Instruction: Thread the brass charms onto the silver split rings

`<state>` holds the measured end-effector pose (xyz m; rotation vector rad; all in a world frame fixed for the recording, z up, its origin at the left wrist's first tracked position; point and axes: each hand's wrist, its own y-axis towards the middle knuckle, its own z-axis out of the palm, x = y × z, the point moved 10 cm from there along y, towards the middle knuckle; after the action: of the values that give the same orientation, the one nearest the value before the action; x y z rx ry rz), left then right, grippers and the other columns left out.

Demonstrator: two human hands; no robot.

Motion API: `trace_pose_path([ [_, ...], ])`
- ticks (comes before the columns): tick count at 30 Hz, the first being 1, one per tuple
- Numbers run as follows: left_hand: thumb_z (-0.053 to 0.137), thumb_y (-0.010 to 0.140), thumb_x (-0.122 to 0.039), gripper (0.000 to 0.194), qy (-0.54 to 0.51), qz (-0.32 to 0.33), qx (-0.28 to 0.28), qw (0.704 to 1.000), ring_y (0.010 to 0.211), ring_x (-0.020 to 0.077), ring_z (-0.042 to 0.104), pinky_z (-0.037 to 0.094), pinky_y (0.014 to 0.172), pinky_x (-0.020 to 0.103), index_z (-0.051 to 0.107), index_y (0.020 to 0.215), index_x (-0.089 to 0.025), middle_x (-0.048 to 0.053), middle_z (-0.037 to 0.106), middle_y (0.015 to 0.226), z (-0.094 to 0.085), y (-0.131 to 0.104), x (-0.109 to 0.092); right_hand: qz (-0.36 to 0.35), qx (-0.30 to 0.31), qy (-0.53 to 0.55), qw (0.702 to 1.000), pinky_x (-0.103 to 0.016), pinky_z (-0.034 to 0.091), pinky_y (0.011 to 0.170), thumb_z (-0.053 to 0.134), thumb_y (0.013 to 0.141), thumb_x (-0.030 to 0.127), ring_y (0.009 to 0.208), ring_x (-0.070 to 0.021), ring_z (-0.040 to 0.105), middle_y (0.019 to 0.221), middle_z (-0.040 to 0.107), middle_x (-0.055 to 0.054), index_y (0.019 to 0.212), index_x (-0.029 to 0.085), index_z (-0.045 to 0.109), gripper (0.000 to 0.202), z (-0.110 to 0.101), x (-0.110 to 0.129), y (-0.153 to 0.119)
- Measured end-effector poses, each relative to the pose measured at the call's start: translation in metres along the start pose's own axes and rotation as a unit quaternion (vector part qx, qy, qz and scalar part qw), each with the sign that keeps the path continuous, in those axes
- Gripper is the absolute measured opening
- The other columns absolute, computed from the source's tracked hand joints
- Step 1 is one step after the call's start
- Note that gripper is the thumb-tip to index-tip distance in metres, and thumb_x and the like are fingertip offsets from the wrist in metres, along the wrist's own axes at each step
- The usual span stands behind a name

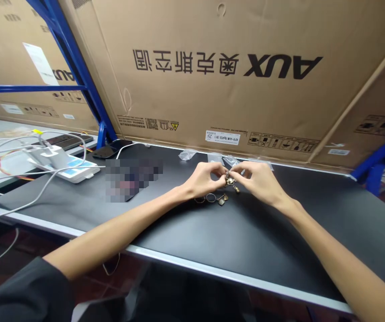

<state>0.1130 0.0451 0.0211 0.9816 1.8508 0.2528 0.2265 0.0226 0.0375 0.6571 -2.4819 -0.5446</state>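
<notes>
My left hand and my right hand meet above the black tabletop, each with thumb and fingers pinched together. Between the fingertips is a small chain with brass-coloured charms, gripped from both sides. One gold-toned charm dangles just below my right fingers. On the table under my left hand lie a dark oval ring-shaped piece and small flat metal charms. Whether these pieces join the held chain cannot be made out. My fingers partly cover the chain.
Large cardboard cartons stand behind the table. Crumpled clear plastic bags lie along its back edge. A white power strip, looping white cables and a dark flat device are at left. Blue rack posts flank the cartons.
</notes>
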Motion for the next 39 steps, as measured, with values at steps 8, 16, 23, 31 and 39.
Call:
trace_pose_path([
  [8,0.059,0.087,-0.026,0.015,-0.039,-0.042,0.028,0.998,0.076,0.018,0.072,0.058,0.075,0.031,0.066,0.093,-0.014,0.005,0.073,0.083,0.003,0.002,0.012,-0.035,-0.014,0.014,0.999,-0.028,0.046,0.066,0.057,0.093,0.033,0.067,-0.0159,0.062,0.089,0.075,-0.003,0.087,0.021,0.072,0.021,-0.003,0.007,-0.001],
  [16,0.055,0.092,-0.032,0.025,0.0,-0.047,0.036,0.998,0.071,0.0159,0.068,0.055,0.072,0.027,0.071,0.096,-0.014,0.005,0.073,0.084,0.001,0.005,0.011,-0.056,-0.031,-0.009,0.998,-0.027,0.046,0.064,0.055,0.095,0.032,0.066,-0.0151,0.062,0.087,0.074,-0.003,0.091,0.02,0.072,0.021,-0.008,0.01,-0.001],
  [23,0.053,0.09,-0.022,0.024,0.098,-0.031,-0.021,0.994,0.066,0.0147,0.065,0.051,0.069,0.026,0.071,0.102,-0.013,0.004,0.072,0.079,-0.009,0.003,0.012,-0.099,-0.036,-0.087,0.991,-0.026,0.04,0.06,0.053,0.096,0.031,0.065,-0.0153,0.061,0.085,0.072,-0.004,0.09,0.019,0.073,0.023,0.001,0.021,-0.005],
  [31,0.055,0.092,-0.026,0.025,0.18,0.004,-0.023,0.983,0.073,0.0171,0.065,0.05,0.074,0.029,0.076,0.088,-0.014,0.006,0.075,0.084,-0.01,0.003,0.011,-0.119,-0.052,-0.16,0.978,-0.025,0.034,0.056,0.055,0.096,0.029,0.064,-0.015,0.062,0.086,0.073,-0.004,0.093,0.02,0.074,0.021,0.001,0.02,-0.007],
  [39,0.063,0.087,-0.03,0.019,0.215,0.001,-0.056,0.975,0.081,0.0193,0.063,0.047,0.082,0.033,0.075,0.078,-0.017,0.006,0.073,0.082,-0.018,0.005,0.006,-0.13,-0.062,-0.178,0.973,-0.025,0.036,0.056,0.053,0.097,0.029,0.065,-0.0139,0.063,0.086,0.073,-0.003,0.094,0.019,0.074,0.023,0.002,0.021,-0.009],
])
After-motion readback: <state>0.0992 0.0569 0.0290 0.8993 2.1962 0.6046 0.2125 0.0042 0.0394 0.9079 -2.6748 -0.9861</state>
